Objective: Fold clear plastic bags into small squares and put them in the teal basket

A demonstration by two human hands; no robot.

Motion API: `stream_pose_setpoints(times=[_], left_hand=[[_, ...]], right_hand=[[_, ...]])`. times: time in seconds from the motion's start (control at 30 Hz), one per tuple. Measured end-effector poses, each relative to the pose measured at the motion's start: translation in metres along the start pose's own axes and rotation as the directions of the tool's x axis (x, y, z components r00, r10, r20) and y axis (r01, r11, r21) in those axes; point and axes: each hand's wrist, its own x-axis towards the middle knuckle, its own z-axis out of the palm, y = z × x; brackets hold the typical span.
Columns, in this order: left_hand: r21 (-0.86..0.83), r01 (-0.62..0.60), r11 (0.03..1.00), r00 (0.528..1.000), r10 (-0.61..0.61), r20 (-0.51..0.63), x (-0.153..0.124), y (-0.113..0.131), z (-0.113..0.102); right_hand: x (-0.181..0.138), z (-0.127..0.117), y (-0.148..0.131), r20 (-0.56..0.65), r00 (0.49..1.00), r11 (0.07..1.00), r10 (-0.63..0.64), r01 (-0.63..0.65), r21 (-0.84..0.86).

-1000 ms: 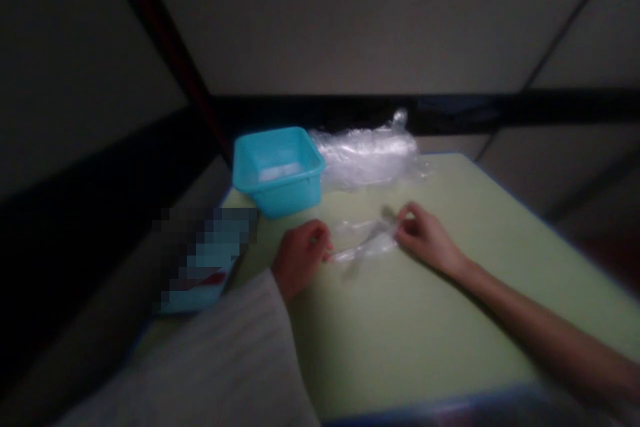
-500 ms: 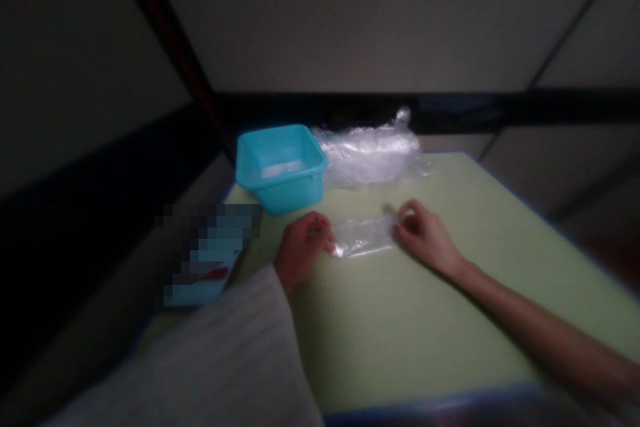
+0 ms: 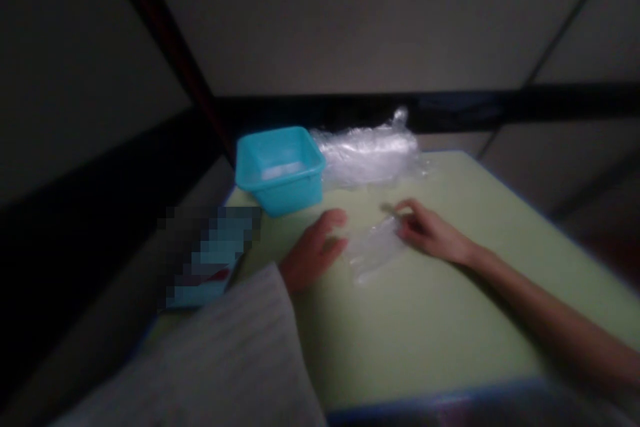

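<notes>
Plastic bag [image 3: 376, 250] sits just right of frame center, blurred. Right hand [image 3: 431, 232] angled in from lower right, bare forearm [image 3: 540, 310] cut off at right edge; fingers pinching bag's right end, exact contact hard to make out. Left hand [image 3: 316, 250]: thumb and fingers parted, released, just beside bag. Sleeve [image 3: 220, 353] cut off at bottom.

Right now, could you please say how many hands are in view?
2: the left hand, left of the small plastic sheet, and the right hand, at its right end.

Turquoise basin, plastic bundle on yellow-green table [image 3: 425, 333]
</notes>
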Motion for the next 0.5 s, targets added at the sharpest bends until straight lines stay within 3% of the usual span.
stream_pose_setpoints(times=[0.07,0.2,0.5], left_hand=[[-0.047,-0.014,0.999,0.997,0.018,0.071,-0.0022,0.0005,0.0011],[-0.113,0.015,0.994,0.987,0.004,0.160,-0.0044,0.0048,0.0019],[-0.119,0.046,0.992,0.985,-0.025,0.171,-0.0045,0.0076,0.0025]], right_hand=[[-0.0003,-0.0033,0.0016,0.007,1.000,1.000,0.006,-0.006,0.003],[-0.0007,-0.0014,0.0001,-0.110,0.991,0.993,0.076,-0.086,-0.083],[0.0001,0.0055,0.0004,-0.214,0.972,0.979,0.093,-0.129,-0.158]])
